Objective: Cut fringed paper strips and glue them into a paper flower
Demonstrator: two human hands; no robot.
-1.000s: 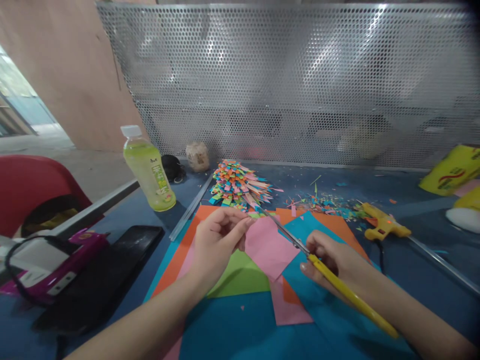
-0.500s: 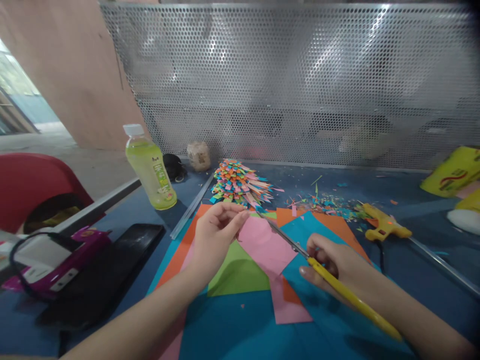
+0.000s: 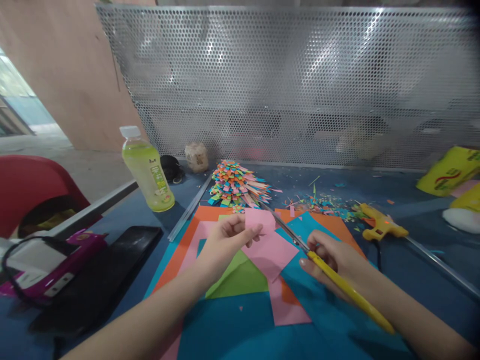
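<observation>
Between thumb and fingers, my left hand pinches a small pink paper piece, raised with its top right corner curving over. My right hand is wrapped around scissors with yellow handles. Their blades look closed and point up and left, ending just right of the pink piece; whether they touch it I cannot tell. Under the hands, a pink sheet overlaps a green sheet and blue paper. A cone of folded multicoloured paper strips stands behind.
Paper scraps lie scattered by a yellow glue gun at right. A bottle of green drink, a black phone and a purple power strip are at left. A perforated metal panel borders the table's back.
The pink piece now stands up in plain sight in my left hand, whose fingers have shifted slightly down and right. My right hand and the scissors have hardly moved.
</observation>
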